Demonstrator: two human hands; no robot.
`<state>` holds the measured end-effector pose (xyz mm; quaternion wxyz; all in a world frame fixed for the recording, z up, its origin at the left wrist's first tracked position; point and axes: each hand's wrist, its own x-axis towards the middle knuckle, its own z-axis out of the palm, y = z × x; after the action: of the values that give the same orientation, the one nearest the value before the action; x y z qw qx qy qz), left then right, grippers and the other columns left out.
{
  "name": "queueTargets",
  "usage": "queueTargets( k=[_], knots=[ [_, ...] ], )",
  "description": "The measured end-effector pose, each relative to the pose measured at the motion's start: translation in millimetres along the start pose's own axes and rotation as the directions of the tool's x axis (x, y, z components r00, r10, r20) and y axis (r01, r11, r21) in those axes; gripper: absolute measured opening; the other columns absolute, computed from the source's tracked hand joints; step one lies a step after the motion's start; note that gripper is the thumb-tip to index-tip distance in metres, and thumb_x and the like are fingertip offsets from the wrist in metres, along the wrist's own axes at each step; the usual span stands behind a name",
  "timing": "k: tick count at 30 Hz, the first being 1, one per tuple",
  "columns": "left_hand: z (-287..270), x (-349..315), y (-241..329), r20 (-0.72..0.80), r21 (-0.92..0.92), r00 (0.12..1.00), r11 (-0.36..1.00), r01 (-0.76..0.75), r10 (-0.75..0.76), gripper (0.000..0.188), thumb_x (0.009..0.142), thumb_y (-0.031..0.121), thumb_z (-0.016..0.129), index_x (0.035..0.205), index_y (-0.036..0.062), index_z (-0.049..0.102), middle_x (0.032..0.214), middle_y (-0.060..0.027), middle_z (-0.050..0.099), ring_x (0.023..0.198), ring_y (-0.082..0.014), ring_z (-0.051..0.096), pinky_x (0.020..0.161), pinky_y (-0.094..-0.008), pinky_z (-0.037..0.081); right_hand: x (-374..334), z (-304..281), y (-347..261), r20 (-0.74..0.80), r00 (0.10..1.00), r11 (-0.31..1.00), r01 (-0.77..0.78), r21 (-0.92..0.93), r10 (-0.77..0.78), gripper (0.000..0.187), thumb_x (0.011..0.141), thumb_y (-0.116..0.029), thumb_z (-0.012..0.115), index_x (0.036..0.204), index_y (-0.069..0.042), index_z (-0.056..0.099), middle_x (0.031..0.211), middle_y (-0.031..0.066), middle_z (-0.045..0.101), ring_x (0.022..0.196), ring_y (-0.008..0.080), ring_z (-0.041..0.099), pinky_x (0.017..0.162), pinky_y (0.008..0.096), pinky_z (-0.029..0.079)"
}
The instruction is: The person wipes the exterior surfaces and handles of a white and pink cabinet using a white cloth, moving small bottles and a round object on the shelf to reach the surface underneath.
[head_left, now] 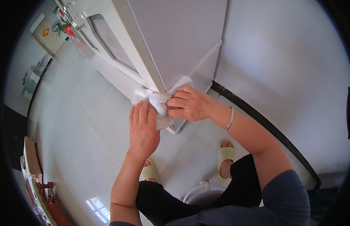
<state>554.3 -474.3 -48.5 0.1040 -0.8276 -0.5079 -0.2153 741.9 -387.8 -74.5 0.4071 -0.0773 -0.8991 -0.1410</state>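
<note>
Both my hands press a white cloth [159,102] against the lower corner of a white cabinet [182,41]. My left hand [143,126] lies on the cloth's near left part, its fingers pointing up over the fabric. On the other side, my right hand [192,104] has its fingers curled into the bunched cloth, with a bracelet [230,118] on that wrist. One end of the cloth sticks up along the cabinet's side panel. The cabinet front has a door with a framed panel [113,41]. Part of the cloth is hidden under my fingers.
A white wall [291,67] with a dark baseboard [257,116] runs along the right. Pale tiles cover the floor [92,150]. Between my feet, in pale yellow slippers [225,158], stands a round white object [205,196]. A potted plant [66,28] is at the far left.
</note>
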Motion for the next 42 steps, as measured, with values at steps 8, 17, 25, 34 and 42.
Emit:
queueTargets(
  k=[8,17,25,34,42],
  knots=[
    [-4.0,6.3,8.4,-0.017,0.038,0.999,0.998,0.05,-0.05,0.053,0.057,-0.009,0.056,0.109,-0.0045,0.048,0.114,-0.0181,0.048,0.107,-0.0356,0.046,0.095,-0.0432,0.035,17.1,-37.8,17.7,0.185,0.962,0.945,-0.24,0.221,0.201,0.002,0.076,-0.014,0.059,0.076,-0.012,0.059,0.078,-0.0006,0.056,0.074,0.018,0.053,0.068,0.0295,0.041],
    [-2.9,7.8,12.6,0.05,0.099,0.997,0.993,0.062,-0.067,0.049,0.057,-0.008,0.058,0.105,-0.0061,0.05,0.111,-0.0181,0.049,0.104,-0.0335,0.048,0.09,-0.0405,0.039,0.8,-93.7,31.0,0.437,0.644,0.638,-0.748,0.184,0.629,0.013,0.082,-0.016,0.055,0.081,-0.004,0.058,0.067,0.0047,0.057,0.06,0.0173,0.05,0.056,0.0292,0.041],
    [-0.5,11.7,21.7,0.096,0.199,0.995,0.98,0.022,-0.042,0.036,0.063,-0.004,0.055,0.098,-0.0081,0.05,0.107,-0.0198,0.049,0.102,-0.0334,0.047,0.083,-0.0377,0.041,-1.5,-105.1,19.7,0.595,0.52,0.538,-0.826,0.167,0.613,0.016,0.082,-0.017,0.051,0.078,-0.005,0.061,0.065,0.009,0.058,0.059,0.0231,0.054,0.056,0.0337,0.041],
    [-0.3,10.8,19.6,0.112,0.242,0.991,0.969,0.048,-0.077,0.037,0.064,-0.003,0.054,0.1,-0.0095,0.05,0.108,-0.0213,0.049,0.105,-0.0341,0.046,0.084,-0.0379,0.041,-31.1,-118.8,11.8,0.579,0.427,0.377,-0.901,0.213,0.695,0.021,0.086,-0.021,0.051,0.086,-0.001,0.059,0.066,0.004,0.055,0.056,0.0097,0.041,0.053,0.0252,0.036],
    [4.9,11.5,20.6,0.053,0.242,0.999,0.97,0.002,-0.015,0.042,0.061,-0.005,0.055,0.102,-0.0105,0.049,0.113,-0.0234,0.048,0.109,-0.0354,0.046,0.088,-0.0395,0.039,-187.5,-38.2,6.5,0.22,0.507,0.497,-0.861,0.104,0.833,0.023,0.086,-0.023,0.051,0.09,-0.003,0.059,0.087,0.0135,0.06,0.083,0.0303,0.054,0.073,0.0378,0.044]
  ],
)
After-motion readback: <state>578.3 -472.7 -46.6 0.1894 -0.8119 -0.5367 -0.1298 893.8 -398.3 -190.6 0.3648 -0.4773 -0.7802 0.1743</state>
